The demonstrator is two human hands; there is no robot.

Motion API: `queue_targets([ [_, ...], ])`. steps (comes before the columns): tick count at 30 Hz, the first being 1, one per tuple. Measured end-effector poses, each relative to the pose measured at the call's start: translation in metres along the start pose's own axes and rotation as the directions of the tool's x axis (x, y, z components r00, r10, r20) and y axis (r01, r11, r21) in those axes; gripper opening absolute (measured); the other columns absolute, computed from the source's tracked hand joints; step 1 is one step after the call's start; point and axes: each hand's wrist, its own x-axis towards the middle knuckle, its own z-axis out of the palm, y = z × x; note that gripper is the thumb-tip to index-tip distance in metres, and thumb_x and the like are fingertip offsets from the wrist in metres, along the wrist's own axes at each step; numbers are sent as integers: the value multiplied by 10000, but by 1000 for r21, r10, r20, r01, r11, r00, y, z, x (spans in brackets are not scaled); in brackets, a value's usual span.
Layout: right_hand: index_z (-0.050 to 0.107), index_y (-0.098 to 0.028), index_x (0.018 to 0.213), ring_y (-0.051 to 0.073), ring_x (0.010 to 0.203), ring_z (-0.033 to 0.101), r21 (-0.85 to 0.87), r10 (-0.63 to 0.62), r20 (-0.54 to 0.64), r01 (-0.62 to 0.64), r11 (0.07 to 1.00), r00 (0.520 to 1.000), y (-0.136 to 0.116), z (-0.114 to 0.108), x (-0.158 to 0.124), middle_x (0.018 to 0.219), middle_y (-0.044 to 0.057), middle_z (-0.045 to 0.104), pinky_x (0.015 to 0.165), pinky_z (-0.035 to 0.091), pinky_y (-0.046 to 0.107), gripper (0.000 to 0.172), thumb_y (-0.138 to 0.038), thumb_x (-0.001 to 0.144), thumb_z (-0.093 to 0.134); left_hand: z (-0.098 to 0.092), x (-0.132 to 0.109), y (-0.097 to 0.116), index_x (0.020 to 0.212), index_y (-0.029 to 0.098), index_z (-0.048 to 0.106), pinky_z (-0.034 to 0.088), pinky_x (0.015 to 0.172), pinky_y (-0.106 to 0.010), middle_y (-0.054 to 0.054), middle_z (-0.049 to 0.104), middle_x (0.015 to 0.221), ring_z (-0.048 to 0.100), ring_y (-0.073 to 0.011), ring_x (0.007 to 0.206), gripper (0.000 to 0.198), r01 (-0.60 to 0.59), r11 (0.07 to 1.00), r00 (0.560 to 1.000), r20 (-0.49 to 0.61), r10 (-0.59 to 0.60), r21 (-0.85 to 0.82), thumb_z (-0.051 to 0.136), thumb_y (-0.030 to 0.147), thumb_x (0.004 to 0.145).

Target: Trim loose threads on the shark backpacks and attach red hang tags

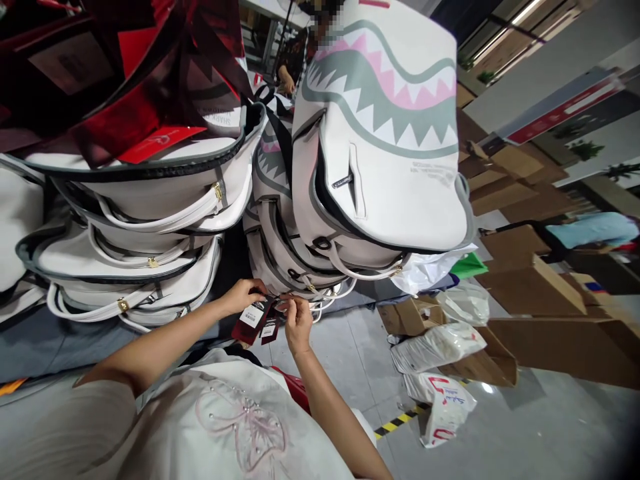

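My left hand (pixel 244 297) is closed in a pinch at the top of a dark red hang tag (pixel 254 314) with a white barcode label. Beside it hangs a smaller dark red tag (pixel 269 330), also bearing a white label. Close by on the right, my right hand (pixel 299 323) pinches a thin dark cord by the tags; the fingers partly hide it. Both hands are at the table edge, just below a stack of white backpacks. The top backpack (pixel 385 180) has a grey and pink shark-teeth print and a white handle hanging toward me.
Another stack of white bags (pixel 150 247) stands at the left, with glossy red packaging (pixel 165 73) on top. Open cardboard boxes (pixel 530 280) and white plastic parcels (pixel 440 347) lie on the floor to the right. Another person's hand (pixel 287 81) shows beyond the stacks.
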Motion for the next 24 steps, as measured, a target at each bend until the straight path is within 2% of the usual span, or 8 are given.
queue_targets([
  [3,615,-183,902,183,636,599,-43,-33,91,37,998,995,-3,-1,11,782,64,666,689,482,335,207,-332,896,472,11,-6,1,907,178,722,465,949,-334,-70,705,1067,632,-188,1009,151,-49,998,997,-64,51,32,582,170,851],
  [7,676,-190,901,208,770,623,-57,-30,199,42,997,979,-6,-4,20,854,80,685,771,498,350,220,-277,821,492,18,-11,8,902,249,757,277,1142,-481,-62,640,1296,473,-263,1280,144,-134,989,985,-97,140,65,626,217,851],
  [10,684,-190,870,205,756,624,-46,23,244,-12,999,970,-5,-6,20,819,70,680,743,514,343,229,-327,822,506,25,-6,8,929,242,757,403,1060,-428,-66,708,1170,571,-234,1172,173,-116,993,988,-105,111,-35,600,211,864],
  [12,672,-182,866,184,648,606,-30,80,273,-75,997,959,-3,-8,20,729,45,648,619,513,308,278,-394,846,493,30,1,5,1002,188,739,524,854,-338,-83,744,1032,668,-200,971,219,-63,992,994,-99,53,-106,557,217,884],
  [15,654,-174,868,165,577,587,-11,134,328,-138,990,935,-2,-12,21,667,19,618,532,491,274,349,-467,861,463,35,9,-2,1126,90,676,505,583,-249,-102,755,889,698,-175,749,310,1,987,998,-66,-11,-159,522,229,896],
  [17,652,-173,849,160,582,581,-19,129,362,-131,991,923,-4,-15,24,670,18,623,552,490,273,344,-463,854,467,35,11,-4,1077,82,689,508,596,-240,-87,757,839,700,-166,727,283,22,986,999,-35,-28,-165,548,222,875],
  [20,666,-178,808,167,642,581,-72,84,394,-60,996,915,-10,-17,27,708,32,643,616,475,279,288,-397,854,484,32,7,-5,919,144,737,523,758,-260,-47,768,855,703,-159,804,189,33,992,999,-8,-35,-123,578,214,846],
  [24,686,-182,807,184,737,585,-169,19,428,59,984,904,-16,-17,29,781,51,663,703,450,291,241,-297,873,485,27,1,0,937,223,760,483,873,-274,-15,771,989,689,-169,940,211,61,998,998,-1,-61,-10,567,258,861],
])
